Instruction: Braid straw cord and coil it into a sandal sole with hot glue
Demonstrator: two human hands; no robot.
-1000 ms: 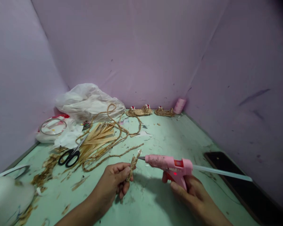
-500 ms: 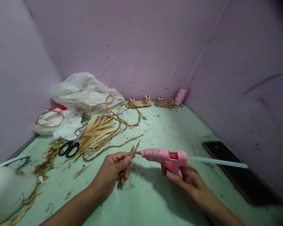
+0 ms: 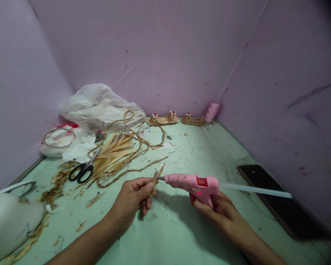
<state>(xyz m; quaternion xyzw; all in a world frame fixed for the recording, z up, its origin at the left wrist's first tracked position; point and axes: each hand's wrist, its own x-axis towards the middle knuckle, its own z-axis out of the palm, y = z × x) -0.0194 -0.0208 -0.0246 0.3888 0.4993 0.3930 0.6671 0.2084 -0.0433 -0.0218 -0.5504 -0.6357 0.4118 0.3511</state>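
Note:
My left hand pinches a small piece of twisted straw rope between thumb and fingers, one end of it sticking up to the right. A pink hot glue gun is gripped by its handle in my right hand, its red light lit. The gun's metal nozzle points left and meets the rope piece at my left fingertips; whether glue is coming out is too small to tell. From the back of the gun a long clear glue stick juts out to the right. My left palm hides part of the rope.
Left of centre lie black-handled scissors, dry straw strips and a long loose rope. Behind are a white plastic bag, small woven slippers and a pink spool. A dark phone lies at right, a white rounded object at left.
Almost nothing differs. Both hands hold the same pose, with the glue gun's nozzle still at the rope piece; the view has shifted very slightly.

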